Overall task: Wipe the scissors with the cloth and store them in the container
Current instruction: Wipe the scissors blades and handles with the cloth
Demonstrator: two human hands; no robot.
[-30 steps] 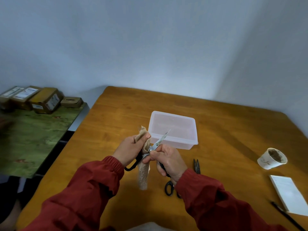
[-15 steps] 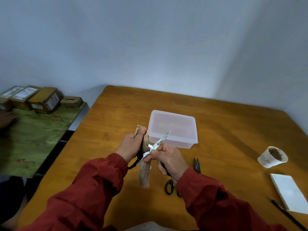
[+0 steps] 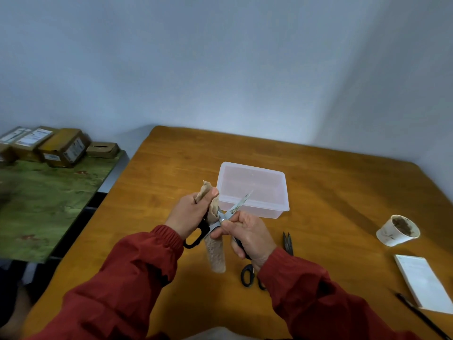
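Note:
Above the wooden table, my left hand (image 3: 190,215) grips a beige cloth (image 3: 215,251), which hangs down below it. The cloth is wrapped around one blade of the open black-handled scissors (image 3: 236,208). My right hand (image 3: 246,233) holds the scissors by one black handle. The free silver blade points up and right over the front edge of a clear plastic container (image 3: 252,190), which stands just behind my hands. A second pair of black-handled scissors (image 3: 247,276) lies on the table, partly hidden under my right wrist.
Small dark snips (image 3: 287,241) lie right of my right hand. A paper cup (image 3: 398,230), a white notepad (image 3: 424,280) and a black pen (image 3: 421,315) are at the right edge. Cardboard boxes (image 3: 61,147) sit on a green side table (image 3: 44,204) at left.
My left hand with the cloth slid a little along the blade; the cloth's top sticks out further above my fingers. The scissors stay in my right hand at nearly the same spot.

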